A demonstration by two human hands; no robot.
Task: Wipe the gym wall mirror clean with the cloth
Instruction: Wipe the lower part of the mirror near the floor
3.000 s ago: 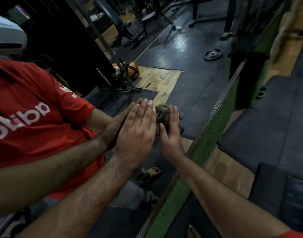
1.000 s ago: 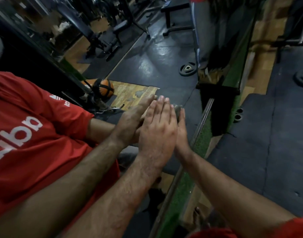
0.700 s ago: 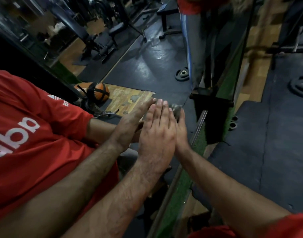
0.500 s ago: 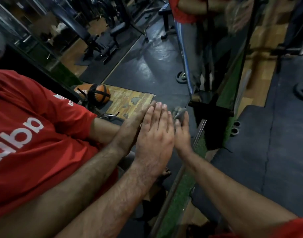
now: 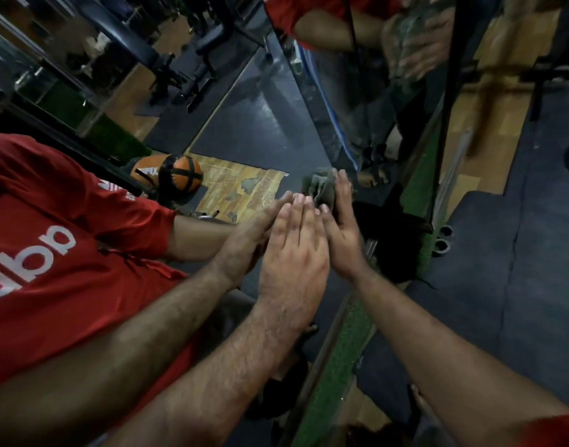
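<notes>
The wall mirror (image 5: 244, 130) fills the left of the head view and shows my reflection in a red shirt. My left hand (image 5: 293, 253) lies flat on the glass with straight fingers, meeting its own reflection. Just beyond it, my right hand (image 5: 343, 227) presses a bunched grey-green cloth (image 5: 318, 188) against the mirror, fingers stretched along the cloth and thumb beside it. The part of the cloth under the palm is hidden.
A metal frame rail (image 5: 328, 343) and a green turf strip (image 5: 344, 359) run along the mirror's foot. Dark rubber mats (image 5: 509, 285) cover the floor on the right. Reflected in the glass are an orange medicine ball (image 5: 167, 175) and gym benches.
My right hand has slid the cloth a little farther along the glass, past my left fingertips. My left hand stays flat on the mirror. The view has shifted.
</notes>
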